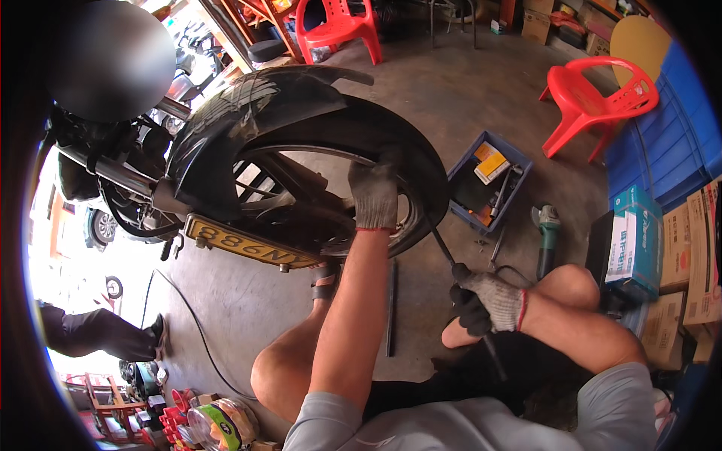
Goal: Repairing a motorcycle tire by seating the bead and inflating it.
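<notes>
We have the motorcycle wheel (301, 180) directly before us, its black tyre (434, 177) passing just to the right of our left grip (374, 197) and lying above and to the left of our right grip (487, 299). Our left grip, in a grey glove, reaches over the wheel's right part, against the rim; its fingers are too dark for us to make out, so we cannot tell whether they are clamped or merely resting there. Our right grip is closed round a dark pry bar (442, 244), which slants up and left from it to the tyre's near edge, while the bar's other end sticks out below the glove toward our lap; we cannot tell if the tip sits under the tyre. A black mudguard (256, 98) arches over the wheel's far and left sides, and a yellow number plate (252, 242) hangs at its lower left. On the floor to the right of the tyre we see a blue crate (468, 216) of tools and boxes, with a green angle grinder (548, 244) near it
</notes>
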`<state>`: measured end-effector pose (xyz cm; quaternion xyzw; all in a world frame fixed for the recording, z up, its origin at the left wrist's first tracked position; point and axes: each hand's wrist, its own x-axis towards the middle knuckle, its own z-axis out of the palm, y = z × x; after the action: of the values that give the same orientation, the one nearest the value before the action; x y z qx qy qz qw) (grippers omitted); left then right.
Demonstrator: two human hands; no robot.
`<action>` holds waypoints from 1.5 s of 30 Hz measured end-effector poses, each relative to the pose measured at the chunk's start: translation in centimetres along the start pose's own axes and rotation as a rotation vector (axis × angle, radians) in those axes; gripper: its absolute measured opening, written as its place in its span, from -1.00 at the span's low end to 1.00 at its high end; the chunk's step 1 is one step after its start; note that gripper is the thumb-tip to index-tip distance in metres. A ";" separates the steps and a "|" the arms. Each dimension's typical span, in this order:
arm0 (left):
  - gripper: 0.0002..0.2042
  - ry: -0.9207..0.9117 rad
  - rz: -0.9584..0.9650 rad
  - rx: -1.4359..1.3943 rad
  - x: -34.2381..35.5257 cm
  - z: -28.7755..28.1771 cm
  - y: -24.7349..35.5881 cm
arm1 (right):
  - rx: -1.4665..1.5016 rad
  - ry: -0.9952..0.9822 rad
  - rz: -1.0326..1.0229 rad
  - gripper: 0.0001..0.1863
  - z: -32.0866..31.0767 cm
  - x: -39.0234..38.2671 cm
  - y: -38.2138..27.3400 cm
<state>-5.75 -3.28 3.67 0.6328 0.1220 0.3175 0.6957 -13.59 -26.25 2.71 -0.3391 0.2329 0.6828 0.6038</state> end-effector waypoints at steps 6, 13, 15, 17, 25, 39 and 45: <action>-0.71 0.067 0.045 0.074 -1.2 0.2 0.7 | -0.956 0.469 -0.214 -0.54 -1.6 -6.1 -5.7; -0.66 0.059 -0.022 -0.143 -2.5 -0.4 1.6 | -2.574 0.486 -0.676 -0.75 -4.6 -6.2 -9.4; -0.67 -0.108 -0.135 -0.183 -2.7 -1.2 1.4 | -2.527 0.478 -0.752 -0.75 -4.4 -6.2 -8.4; -0.68 -0.193 -0.139 -0.221 -2.8 -1.1 0.8 | -2.502 0.493 -0.797 -0.76 -3.7 -6.4 -7.6; -0.75 -0.096 0.116 0.128 -3.1 0.2 0.6 | -2.650 0.525 -0.616 -0.75 0.9 -9.9 -10.1; -0.71 -0.046 0.068 0.129 -1.4 0.2 -0.3 | -0.815 0.486 -0.657 -0.75 -2.6 2.1 0.7; -0.70 0.075 -0.058 -0.137 1.0 -0.3 1.4 | -0.137 -0.052 -0.772 -0.66 0.8 11.1 1.6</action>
<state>-5.58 -2.48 5.22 0.5676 0.1441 0.3284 0.7411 -15.76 -18.53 -5.21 -0.4239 0.0271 0.4278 0.7978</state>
